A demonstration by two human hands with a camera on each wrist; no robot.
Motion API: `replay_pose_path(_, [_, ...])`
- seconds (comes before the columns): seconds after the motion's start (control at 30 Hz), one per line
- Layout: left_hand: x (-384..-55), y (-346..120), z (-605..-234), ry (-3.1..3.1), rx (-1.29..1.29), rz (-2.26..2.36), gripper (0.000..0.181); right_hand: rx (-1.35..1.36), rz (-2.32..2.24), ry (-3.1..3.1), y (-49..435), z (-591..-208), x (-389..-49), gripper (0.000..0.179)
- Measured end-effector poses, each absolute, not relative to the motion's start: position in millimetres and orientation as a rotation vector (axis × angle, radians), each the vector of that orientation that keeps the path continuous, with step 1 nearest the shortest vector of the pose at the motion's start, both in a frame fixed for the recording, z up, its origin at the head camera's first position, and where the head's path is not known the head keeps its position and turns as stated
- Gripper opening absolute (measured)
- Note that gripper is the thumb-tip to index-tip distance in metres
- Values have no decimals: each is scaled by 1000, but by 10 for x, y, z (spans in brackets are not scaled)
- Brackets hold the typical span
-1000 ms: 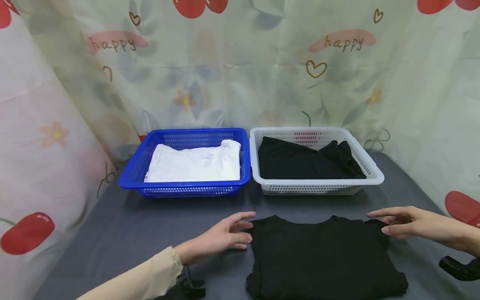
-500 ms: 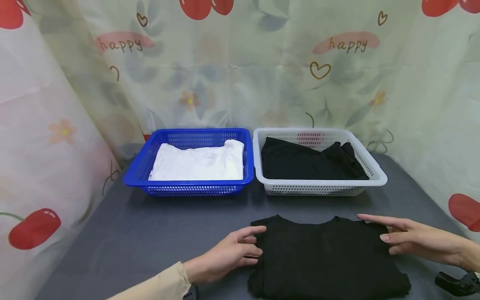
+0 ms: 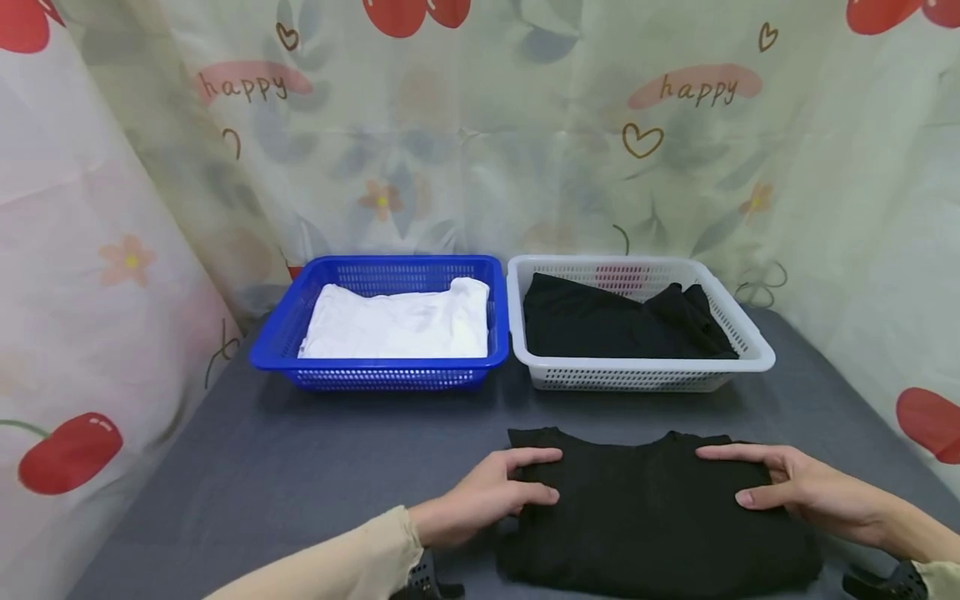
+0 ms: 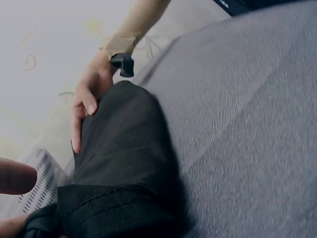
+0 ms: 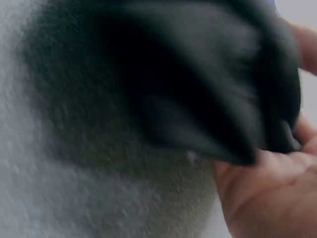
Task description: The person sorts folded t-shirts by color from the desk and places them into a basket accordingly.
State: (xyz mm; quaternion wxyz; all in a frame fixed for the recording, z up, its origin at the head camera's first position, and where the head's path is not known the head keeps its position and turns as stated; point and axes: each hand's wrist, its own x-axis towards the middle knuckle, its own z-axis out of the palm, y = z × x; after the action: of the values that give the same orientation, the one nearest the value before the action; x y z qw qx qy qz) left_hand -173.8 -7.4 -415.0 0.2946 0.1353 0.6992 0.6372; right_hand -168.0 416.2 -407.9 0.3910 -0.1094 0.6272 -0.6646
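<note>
A folded black T-shirt (image 3: 645, 508) lies in front of the baskets, its neckline toward them. My left hand (image 3: 487, 492) grips its left side, thumb and forefinger on top and the other fingers hidden beneath. On the opposite side my right hand (image 3: 817, 496) holds the shirt the same way. In the right wrist view the shirt's edge (image 5: 213, 84) is raised off the cloth and blurred, with the right palm (image 5: 272, 193) beside it. The left wrist view shows the shirt (image 4: 124, 144) bulging between the two hands.
Behind the shirt stand a blue basket (image 3: 382, 364) holding folded white clothing (image 3: 397, 323) and a white basket (image 3: 637, 364) holding folded black clothing (image 3: 592, 321). They stand side by side on a grey cloth-covered table (image 3: 300, 467). A printed curtain (image 3: 457, 167) hangs behind and along both sides.
Both hands have moved inward from beside the shirt and taken hold of its two sides. The shirt's sides have lifted a little. The baskets have only shifted slightly with the camera.
</note>
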Motion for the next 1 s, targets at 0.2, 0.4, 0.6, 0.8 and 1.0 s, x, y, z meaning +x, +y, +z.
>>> replay_pose_path(0.2, [-1802,-126,-4148,1873,436,1786,50,-281,-1702,1725,4129,-4052,-1688,60])
replay_pose_path(0.4, [-1839,-182,-4164,1813,479,1842,55,-332,-1756,1686,4103,-4019,-1698,62])
replay_pose_path(0.6, [-1849,-237,-4168,1791,518,1869,59,-345,-1757,1773,4069,-3972,-1695,64])
replay_pose_path(0.8, [-1857,-326,-4122,1833,576,1838,59,-369,-1777,1805,4028,-3905,-1675,66])
replay_pose_path(1.0, [-1829,-384,-4033,1795,624,1863,61,-426,-1789,1788,3995,-3810,-1683,67])
